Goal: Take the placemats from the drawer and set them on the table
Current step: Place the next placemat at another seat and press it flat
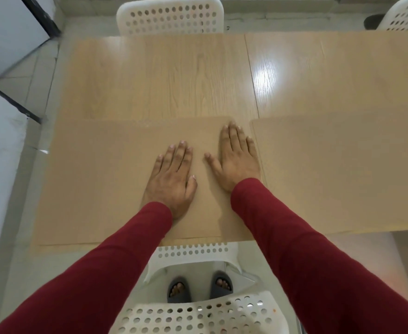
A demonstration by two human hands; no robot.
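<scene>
We are smoothing a placemat (116, 179) flat at the near edge of the table (198, 75), and the step looks close to done. Both hands lie palm down on it with fingers straight and slightly spread, gripping nothing. To finish it well, we would keep the palms flat and slide them outward from the middle toward the mat's ends, pressing lightly so the thin sheet does not buckle or creep. We should also square its long side with the table's near edge, since the mat seems to sit right at that edge and may even reach slightly past it, though we cannot tell for certain.

The left hand (171, 179) rests near the middle of the mat, its fingers (177, 153) pointing toward the far edge of the table. The right hand (237, 162) lies just beside the mat's right-hand side, its fingers (233, 136) reaching almost to the mat's far right corner. All of the mat is beneath the fingers, touching them, none of it pinched between them.

A second placemat (342, 174) lies just beside the first, toward the right end of the table, with a narrow strip of table between them. We judge that gap worth keeping even as we straighten.
</scene>
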